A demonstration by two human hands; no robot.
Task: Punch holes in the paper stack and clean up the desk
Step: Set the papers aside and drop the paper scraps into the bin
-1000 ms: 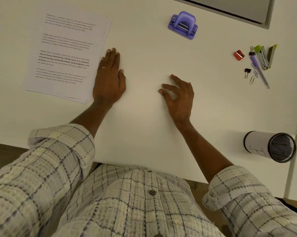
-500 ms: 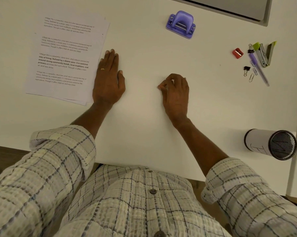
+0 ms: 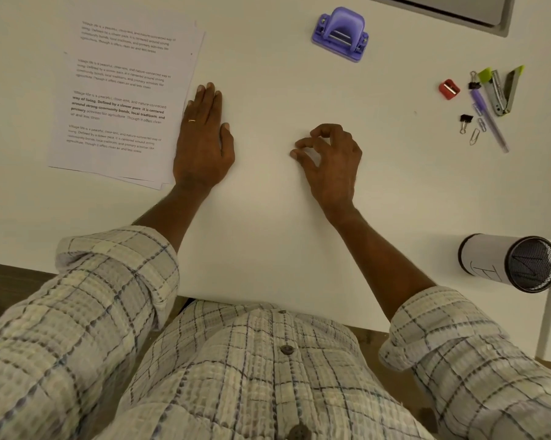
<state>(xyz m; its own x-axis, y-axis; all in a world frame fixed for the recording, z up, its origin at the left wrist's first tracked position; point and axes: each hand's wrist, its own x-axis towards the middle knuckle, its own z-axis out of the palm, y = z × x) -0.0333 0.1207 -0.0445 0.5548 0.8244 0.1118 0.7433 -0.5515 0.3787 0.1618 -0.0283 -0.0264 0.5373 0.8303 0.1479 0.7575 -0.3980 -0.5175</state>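
A loose stack of printed paper (image 3: 122, 100) lies on the white desk (image 3: 268, 233) at the left. My left hand (image 3: 202, 141) rests flat on the desk, fingers together, touching the stack's right edge and holding nothing. A purple hole punch (image 3: 341, 34) stands at the far side, well beyond both hands. My right hand (image 3: 329, 160) hovers at the desk's middle with fingers curled loosely and apart, empty.
At the right lie a red sharpener (image 3: 448, 89), a green-tipped stapler (image 3: 502, 88), a purple pen (image 3: 490, 122), black binder clips (image 3: 465, 121) and paper clips (image 3: 475, 136). A mesh pen cup (image 3: 509, 265) lies on its side near the front right. A grey monitor base (image 3: 442, 7) sits at the back.
My right hand went from spread to curled, and its fingers have now loosened a little. My left hand has stayed flat beside the paper stack.
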